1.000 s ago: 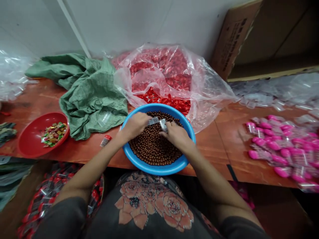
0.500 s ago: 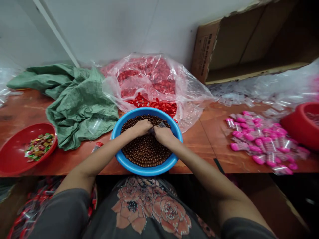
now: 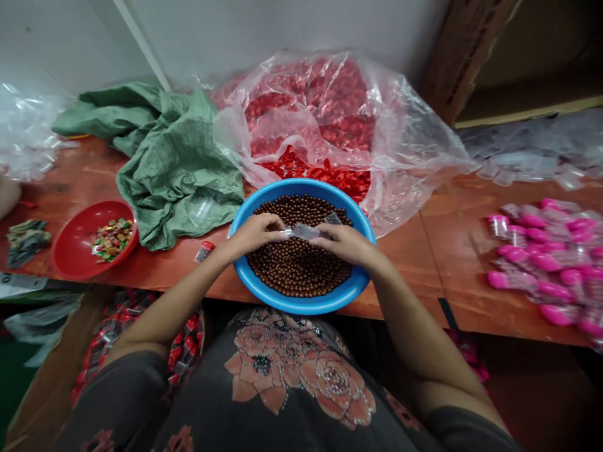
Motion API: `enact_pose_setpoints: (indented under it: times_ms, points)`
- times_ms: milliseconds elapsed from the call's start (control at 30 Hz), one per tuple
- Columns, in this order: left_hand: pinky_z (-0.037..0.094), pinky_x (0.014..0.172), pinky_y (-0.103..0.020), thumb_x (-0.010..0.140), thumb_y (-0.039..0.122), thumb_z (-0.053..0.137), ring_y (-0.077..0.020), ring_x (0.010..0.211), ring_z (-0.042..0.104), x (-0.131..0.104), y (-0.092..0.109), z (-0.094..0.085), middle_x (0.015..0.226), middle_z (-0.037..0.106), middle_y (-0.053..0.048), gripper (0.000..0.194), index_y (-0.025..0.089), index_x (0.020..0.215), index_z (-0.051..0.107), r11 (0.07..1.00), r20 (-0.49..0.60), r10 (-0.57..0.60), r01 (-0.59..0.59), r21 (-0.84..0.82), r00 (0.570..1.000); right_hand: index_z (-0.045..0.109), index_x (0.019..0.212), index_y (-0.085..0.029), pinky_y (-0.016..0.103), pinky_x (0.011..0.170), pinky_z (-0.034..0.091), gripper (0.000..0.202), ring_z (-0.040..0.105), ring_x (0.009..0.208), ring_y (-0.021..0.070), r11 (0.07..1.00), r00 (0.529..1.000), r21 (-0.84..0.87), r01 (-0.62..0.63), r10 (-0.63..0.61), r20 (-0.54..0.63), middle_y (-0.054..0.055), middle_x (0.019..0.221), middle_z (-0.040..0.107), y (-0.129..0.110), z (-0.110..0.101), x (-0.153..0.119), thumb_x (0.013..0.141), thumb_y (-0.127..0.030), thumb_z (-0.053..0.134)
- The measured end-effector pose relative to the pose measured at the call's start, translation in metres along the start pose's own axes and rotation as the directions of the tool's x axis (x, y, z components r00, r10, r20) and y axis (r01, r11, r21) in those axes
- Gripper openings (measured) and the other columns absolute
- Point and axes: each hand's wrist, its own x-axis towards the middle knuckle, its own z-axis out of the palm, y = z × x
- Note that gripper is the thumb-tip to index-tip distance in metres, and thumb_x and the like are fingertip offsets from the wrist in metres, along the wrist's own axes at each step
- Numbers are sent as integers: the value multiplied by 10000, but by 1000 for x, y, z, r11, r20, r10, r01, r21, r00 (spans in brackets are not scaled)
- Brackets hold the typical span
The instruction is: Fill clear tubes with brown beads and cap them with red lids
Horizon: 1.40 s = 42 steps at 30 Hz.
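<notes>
fingers point(image 3: 276, 227) drawn apart, clear container point(image 3: 304, 231) between them

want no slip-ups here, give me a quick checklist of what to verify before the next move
1. Both hands over the blue basin: ok, left hand and right hand are above it.
2. Clear container at the right hand's fingertips: ok.
3. Left hand gripping a separate piece: cannot tell, too small.
4. Brown balls contained: ok, they lie inside the rim.
5. Basin's base fully on the table: cannot tell, hidden.
6. Red-capped tube outside the basin: ok, it lies left of it.
</notes>
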Motion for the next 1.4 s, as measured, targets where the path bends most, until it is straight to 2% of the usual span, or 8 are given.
enact_pose_setpoints:
  times_ms: [200,433,633,767,867,1033,1233,1400]
  points:
    - [494,688,-268,836,433,665,-130,725,607,-5,12,20,828,649,-23,285,156,862,600,904,-108,-123,67,-423,986,644,976,-215,317,775,440,261,635,835,200,984,998,168,63,-64,4,33,915,701,-4,5,-1,906,-428,511]
    - [521,650,-261,826,358,661,-128,719,647,-9,14,27,846,634,-9,241,174,916,534,790,-96,-193,97,-606,977,657,961,-210,299,719,442,311,611,792,183,964,996,258,56,-72,52,22,866,688,-2,5,3,886,-482,527]
    - [493,710,-240,892,361,583,-114,736,596,-12,12,3,801,648,-10,224,164,793,622,934,-273,-99,-6,-358,957,658,1043,-228,358,829,489,317,667,907,224,989,988,114,96,-108,111,45,989,725,-3,0,9,918,-467,492]
    - [504,638,-230,884,377,589,-112,646,604,-11,-2,-22,743,643,8,223,166,818,624,932,-446,-217,48,-360,868,531,1329,-190,456,907,507,477,633,1107,322,982,994,-187,-41,21,-107,148,1309,612,-4,-5,15,896,-387,544]
    - [535,793,-294,858,266,623,-163,817,664,-4,-5,-25,910,711,-39,147,158,945,673,981,-426,-170,111,-159,888,416,1437,-146,445,888,516,556,607,1150,339,918,979,-396,30,-106,-173,196,1443,474,-15,0,28,926,-347,495]
    - [412,1092,-394,844,106,579,-248,1237,566,0,-4,-11,1316,609,-156,410,107,1254,597,976,-353,-83,148,161,932,554,1324,-172,333,730,481,407,669,912,247,813,948,-492,310,-228,221,151,1193,648,-32,32,63,941,-237,435]
    - [415,1066,-458,790,207,695,-301,1242,557,-17,-14,7,1324,605,-160,578,131,1335,519,988,4,-29,28,151,1000,617,1211,-128,323,696,457,359,657,877,239,821,951,-486,299,-218,217,162,1176,657,-28,38,70,895,-240,489]
    - [462,959,-398,852,298,655,-240,1071,622,-25,-3,11,1197,664,-99,376,191,1206,588,998,-56,50,-52,-19,997,550,1310,-215,352,801,489,475,634,1004,258,891,951,-333,308,-289,105,104,1247,623,-20,13,38,837,-248,572]
